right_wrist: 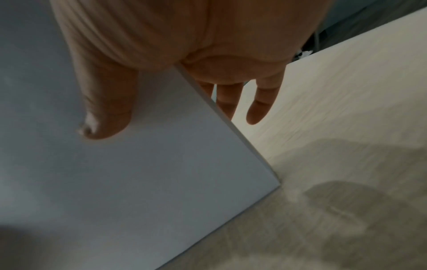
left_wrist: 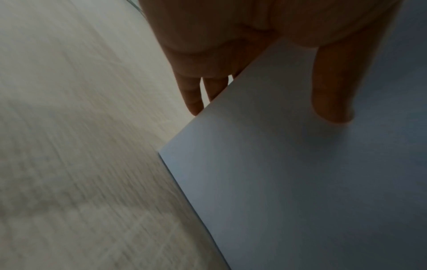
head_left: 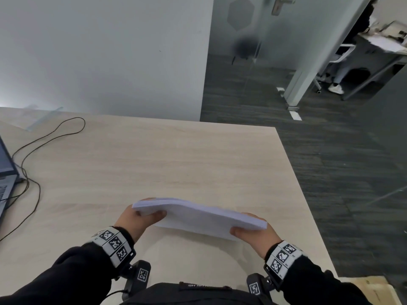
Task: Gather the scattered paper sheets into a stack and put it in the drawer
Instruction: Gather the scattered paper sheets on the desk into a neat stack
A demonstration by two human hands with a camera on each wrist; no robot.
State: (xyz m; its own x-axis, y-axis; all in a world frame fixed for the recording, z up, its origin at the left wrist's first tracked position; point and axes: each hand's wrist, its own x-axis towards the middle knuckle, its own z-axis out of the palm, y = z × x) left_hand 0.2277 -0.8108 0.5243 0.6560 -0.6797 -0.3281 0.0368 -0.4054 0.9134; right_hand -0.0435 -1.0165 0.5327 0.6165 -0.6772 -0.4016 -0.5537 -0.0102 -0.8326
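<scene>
The paper stack [head_left: 199, 216] is being held above the desk [head_left: 154, 159], near its front edge, w/ both hands. It's being gripped at its left end by the left hand [head_left: 136, 219]: thumb [left_wrist: 332, 82] is being pressed on the near face, fingers [left_wrist: 191, 95] are being kept behind the sheets. The right end is being pinched by the right hand [head_left: 253, 234] the same way, thumb [right_wrist: 108, 102] in front, fingers [right_wrist: 261, 102] behind. So both hands are being kept closed round the stack, approx. at opposite short edges. The stack is being tilted, left end farther from the person, right end nearer; whether its lower edge is touching the desk can't be told. Sheets are being kept aligned, edges looking flush in the right wrist view. At the desk's left side a laptop [head_left: 5, 172] is being shown partly, w/ a dark cable [head_left: 50, 133] being looped beside it. Black sleeves and marker wristbands [head_left: 113, 243] are being worn.
</scene>
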